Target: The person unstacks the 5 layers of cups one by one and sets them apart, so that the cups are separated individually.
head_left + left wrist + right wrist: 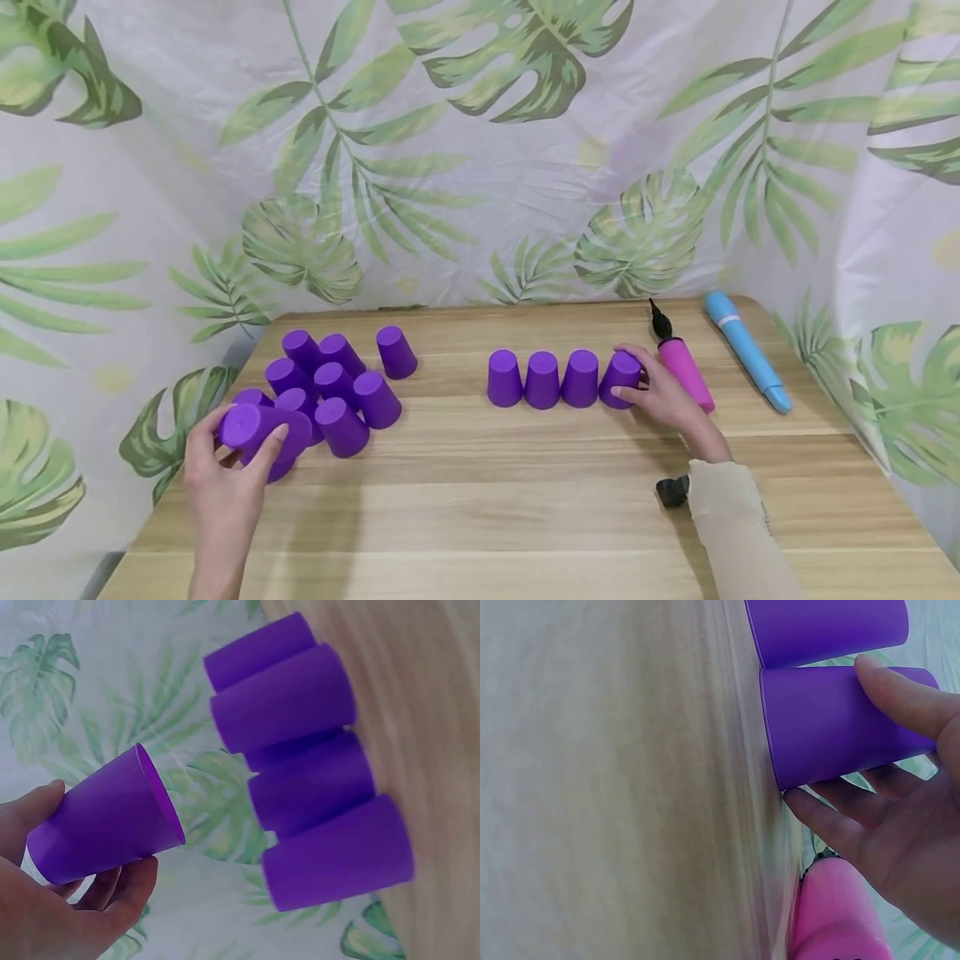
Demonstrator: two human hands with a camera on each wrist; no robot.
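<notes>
My left hand grips a purple plastic cup between thumb and fingers. It holds the cup tilted above the near-left part of a cluster of upside-down purple cups. In the left wrist view, the cup's open rim points away from the palm. At the right end of a row of upside-down purple cups, my right hand grips the last cup, thumb on one side and fingers on the other. That cup's rim is at the tabletop, close beside its neighbour.
A pink hand pump with a black nozzle lies just right of my right hand. Farther right is a blue pump-like tube. One purple cup stands apart behind the cluster. Leaf-print cloth hangs behind the wooden table.
</notes>
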